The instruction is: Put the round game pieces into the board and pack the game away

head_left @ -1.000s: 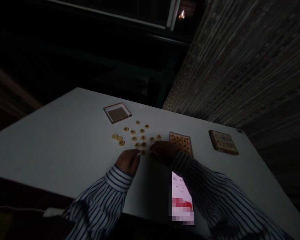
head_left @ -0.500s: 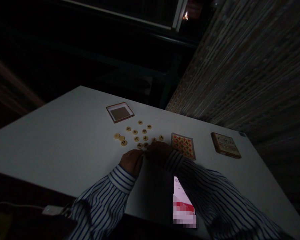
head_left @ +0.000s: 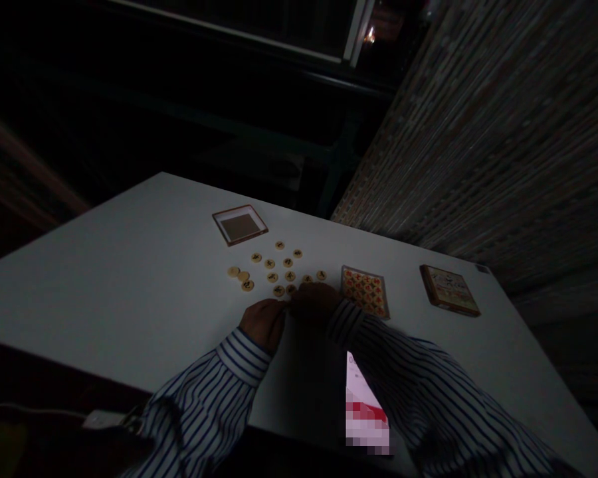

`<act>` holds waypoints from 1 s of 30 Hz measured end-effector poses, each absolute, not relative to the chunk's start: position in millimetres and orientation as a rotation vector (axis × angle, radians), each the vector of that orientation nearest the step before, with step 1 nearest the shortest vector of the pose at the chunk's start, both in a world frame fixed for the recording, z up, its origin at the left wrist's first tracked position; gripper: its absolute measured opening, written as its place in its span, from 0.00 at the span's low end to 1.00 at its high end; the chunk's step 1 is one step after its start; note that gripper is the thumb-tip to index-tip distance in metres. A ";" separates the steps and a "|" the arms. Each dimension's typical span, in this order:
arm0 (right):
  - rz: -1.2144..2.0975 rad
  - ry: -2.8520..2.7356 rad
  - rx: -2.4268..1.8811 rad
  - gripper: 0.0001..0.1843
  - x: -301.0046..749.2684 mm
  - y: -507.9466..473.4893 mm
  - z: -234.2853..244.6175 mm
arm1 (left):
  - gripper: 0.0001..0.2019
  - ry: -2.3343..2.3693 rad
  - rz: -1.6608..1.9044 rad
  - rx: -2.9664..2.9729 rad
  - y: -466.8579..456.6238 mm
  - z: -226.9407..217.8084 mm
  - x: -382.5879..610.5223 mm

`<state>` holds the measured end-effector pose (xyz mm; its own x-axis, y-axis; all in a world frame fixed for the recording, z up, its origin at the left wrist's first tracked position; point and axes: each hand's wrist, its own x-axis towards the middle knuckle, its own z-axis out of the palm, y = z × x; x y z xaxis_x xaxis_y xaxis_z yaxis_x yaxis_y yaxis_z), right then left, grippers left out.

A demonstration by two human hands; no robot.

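My left hand [head_left: 263, 322] and my right hand [head_left: 315, 302] meet fingertip to fingertip just above the near side of the white table. The fingers of both are curled into a pinch; whatever sits between them is too dark and small to make out. Right beyond them lie several round wooden xiangqi pieces [head_left: 290, 275] with dark characters, scattered loosely. A few at the left, such as one blank-looking piece [head_left: 233, 271], show no character. Beside my right hand is a tray of xiangqi pieces with red characters [head_left: 365, 292], set in neat rows.
An open shallow box [head_left: 240, 225] lies at the table's far edge. A closed printed box [head_left: 449, 290] rests on the right. Partly under my right forearm, a lit phone [head_left: 363, 398] lies near the front edge of the white table [head_left: 129, 279]. A string curtain [head_left: 458, 133] hangs behind.
Almost nothing differs. Both hands stay together in the same place with only a slight shift of the fingers, and the pieces lie as before.
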<state>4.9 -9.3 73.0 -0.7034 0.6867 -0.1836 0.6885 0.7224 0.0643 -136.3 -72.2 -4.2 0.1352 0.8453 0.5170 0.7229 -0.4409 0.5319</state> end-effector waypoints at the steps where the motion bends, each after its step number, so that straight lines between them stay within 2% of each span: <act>1: -0.018 2.743 1.102 0.17 5.7 -9.9 74.6 | 0.14 1.550 1.208 2.236 -72.1 -3.5 -136.2; 11: -0.046 2.893 1.087 0.17 20.6 -20.9 91.1 | 0.14 1.666 1.276 1.929 -79.7 7.2 -130.7; 20: 0.030 3.111 1.049 0.16 49.7 -30.5 94.3 | 0.13 1.457 1.271 1.646 -70.2 34.4 -118.6; 30: -0.069 3.263 1.097 0.15 87.9 -29.8 98.6 | 0.11 1.238 1.233 1.387 -55.5 55.8 -87.9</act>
<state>87.9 -29.8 98.6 -0.7565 0.5962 0.2688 0.5844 0.8007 -0.1315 -87.9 -55.5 55.8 0.0107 0.9932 0.1163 0.1199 -0.1167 0.9859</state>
